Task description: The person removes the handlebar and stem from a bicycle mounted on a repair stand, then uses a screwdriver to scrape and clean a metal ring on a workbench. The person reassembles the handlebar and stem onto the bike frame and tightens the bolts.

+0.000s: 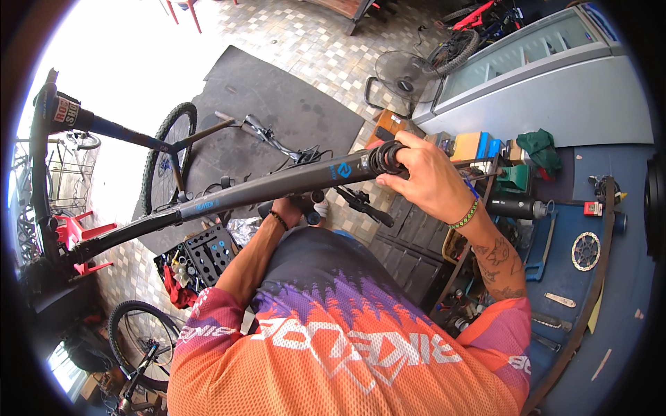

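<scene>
A dark bicycle frame [267, 188] slants across in front of me, its long tube with blue marks rising toward the right. My right hand [420, 159] is closed around that tube's upper end, thumb and fingers on a black ribbed, ring-like part [387, 159]. Below the tube, my left hand [288, 210] is closed beside a dark part with rounded ends [313, 206]; the tube hides some of its fingers, and I cannot make out what it grips. Beyond the tube lie handlebars with cables [267, 135] over a dark mat [260, 90].
An open tool case [208, 255] sits low left, near a bicycle wheel [142, 340]. Another wheel [168, 152] stands on the mat's left. On the right, a blue workbench [628, 333] carries a brake rotor [586, 251], a hacksaw [542, 243] and a black bottle [517, 208]. A fan [406, 80] stands beyond.
</scene>
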### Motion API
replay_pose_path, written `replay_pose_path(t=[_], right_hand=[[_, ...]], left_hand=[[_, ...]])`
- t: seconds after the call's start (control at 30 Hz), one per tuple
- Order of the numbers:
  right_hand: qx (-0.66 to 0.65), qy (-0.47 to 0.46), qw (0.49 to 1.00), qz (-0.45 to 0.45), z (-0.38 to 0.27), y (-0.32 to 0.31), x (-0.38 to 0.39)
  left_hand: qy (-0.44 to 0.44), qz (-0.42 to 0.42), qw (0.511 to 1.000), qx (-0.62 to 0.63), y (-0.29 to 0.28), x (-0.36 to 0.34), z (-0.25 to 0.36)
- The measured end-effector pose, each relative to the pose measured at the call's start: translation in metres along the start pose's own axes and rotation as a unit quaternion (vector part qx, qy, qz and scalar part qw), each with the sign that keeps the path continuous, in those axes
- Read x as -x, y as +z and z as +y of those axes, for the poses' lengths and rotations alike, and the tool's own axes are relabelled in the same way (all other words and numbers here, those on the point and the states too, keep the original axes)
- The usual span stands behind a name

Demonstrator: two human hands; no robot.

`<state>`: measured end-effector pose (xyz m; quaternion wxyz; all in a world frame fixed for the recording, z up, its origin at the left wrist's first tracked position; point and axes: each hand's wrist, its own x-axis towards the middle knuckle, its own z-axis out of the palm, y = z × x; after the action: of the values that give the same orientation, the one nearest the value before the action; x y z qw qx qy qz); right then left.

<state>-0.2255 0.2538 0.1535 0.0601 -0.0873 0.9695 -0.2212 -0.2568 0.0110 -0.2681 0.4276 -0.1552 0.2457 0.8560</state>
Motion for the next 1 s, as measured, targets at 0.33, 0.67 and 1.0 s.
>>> replay_pose_path(t=[0.33, 0.67, 1.0], right_hand=[[-0.026, 0.051, 0.998, 0.026, -0.017, -0.022, 0.004], [-0.459, 0.271, 0.839, 0.109, 0.023, 0.008, 0.093], [-0.517, 0.448, 0.664, 0.303, 0.005, 0.16, 0.266]], left_hand=[[-0.01, 0.016, 1.0, 0.015, 0.008, 0.007, 0.001], [-0.082, -0.025, 0.996, 0.027, 0.016, 0.016, 0.015], [-0.153, -0.09, 0.984, 0.035, -0.001, 0.01, 0.036]])
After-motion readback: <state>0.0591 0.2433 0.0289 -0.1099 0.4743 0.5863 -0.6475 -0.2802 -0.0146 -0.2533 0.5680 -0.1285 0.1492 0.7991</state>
